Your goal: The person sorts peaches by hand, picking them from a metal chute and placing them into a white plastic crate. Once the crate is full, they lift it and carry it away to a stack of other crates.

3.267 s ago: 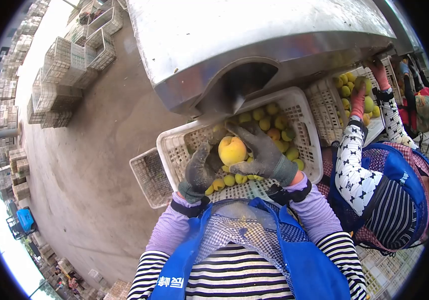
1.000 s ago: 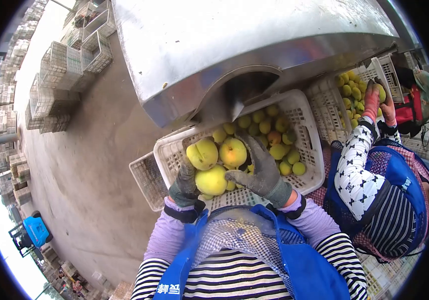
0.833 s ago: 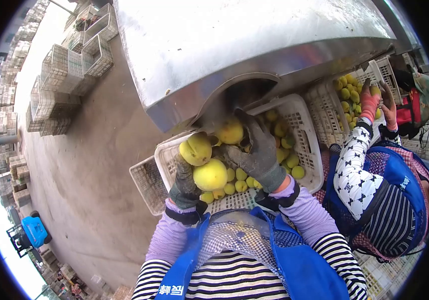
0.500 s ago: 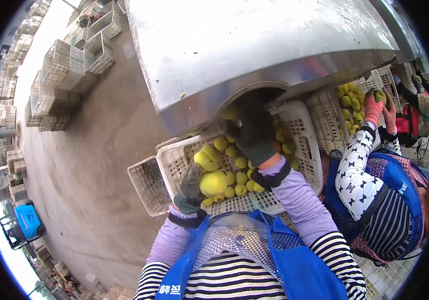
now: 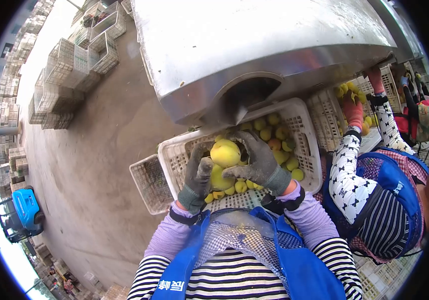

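My left hand [image 5: 197, 176], in a dark grey work glove, is wrapped round the left side of two large yellow peaches. The upper yellow peach [image 5: 225, 153] sits between both hands, and the lower yellow peach [image 5: 218, 178] is below it. My right hand [image 5: 261, 162], gloved alike, curls round the peaches from the right, its thumb pointing at the lower one. Some fingertips are hidden behind the fruit. Under my hands a white plastic crate [image 5: 307, 145] holds several more yellow peaches, some apparently cut.
A metal machine housing [image 5: 264, 25] with a dark arched opening overhangs the crate. Another crate [image 5: 152, 184] stands on the floor at left. A co-worker [image 5: 374, 195] at right reaches toward peaches. Stacked crates [image 5: 64, 65] and a blue vehicle [image 5: 27, 207] are farther off.
My right hand has come out of the machine's opening and back to the peaches beside my left hand. The co-worker's hands have moved apart, one toward the machine.
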Available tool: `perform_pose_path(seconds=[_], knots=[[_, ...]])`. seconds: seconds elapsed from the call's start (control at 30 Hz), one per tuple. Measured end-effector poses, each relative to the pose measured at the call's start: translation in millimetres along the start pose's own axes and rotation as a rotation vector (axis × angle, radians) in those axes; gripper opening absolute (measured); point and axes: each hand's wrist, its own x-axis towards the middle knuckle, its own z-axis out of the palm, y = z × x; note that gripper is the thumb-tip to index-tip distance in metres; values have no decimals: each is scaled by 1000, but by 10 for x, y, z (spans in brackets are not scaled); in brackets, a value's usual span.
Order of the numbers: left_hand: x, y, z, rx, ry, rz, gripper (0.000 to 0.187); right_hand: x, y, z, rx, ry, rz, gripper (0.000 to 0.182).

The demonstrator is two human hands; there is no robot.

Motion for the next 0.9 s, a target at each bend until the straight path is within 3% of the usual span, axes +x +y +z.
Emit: perform_pose_path(seconds=[0.03,0.13,0.17,0.2,0.27,0.3,0.4,0.43,0.5,0.57,0.67,0.7,0.77,0.83,0.9], knots=[[66,21,32,-130,-69,-33,76,-6,-3,-80,213,-32,35,78],[178,263,409,-451,13,-212,74,92,-26,-351,331,-198,-7,73],[224,195,348,-360,-17,-224,71,117,48,-323,84,-13,-170,67],[270,126,286,-268,-47,-233,69,145,29,-365,-33,61,-171,66],[324,35,213,-484,-34,-393,65,167,-11,-436,-266,194,-166,64],[391,48,189,-477,-11,-371,64,204,19,-404,-327,202,-233,66],[578,204,222,-445,-14,-263,63,298,-252,-258,-383,184,-106,70],[646,308,251,-390,29,-170,52,402,-240,-204,-427,211,-104,74],[748,275,109,33,10,12,48,601,-147,-128,-467,262,-83,74],[853,393,-73,262,3,107,45,900,-194,-72,-556,327,-108,72],[901,439,-136,164,48,-27,42,1205,-139,-134,-745,418,-176,63],[913,423,-185,30,99,-164,43,1331,-92,-129,-796,422,-183,59],[893,377,-218,78,81,-168,47,1509,42,-146,-860,423,-175,52],[776,339,-242,438,-52,100,54,1608,159,-104,-885,413,-147,45],[722,390,-259,377,-47,73,59,1813,431,106,-8,445,-149,43]])
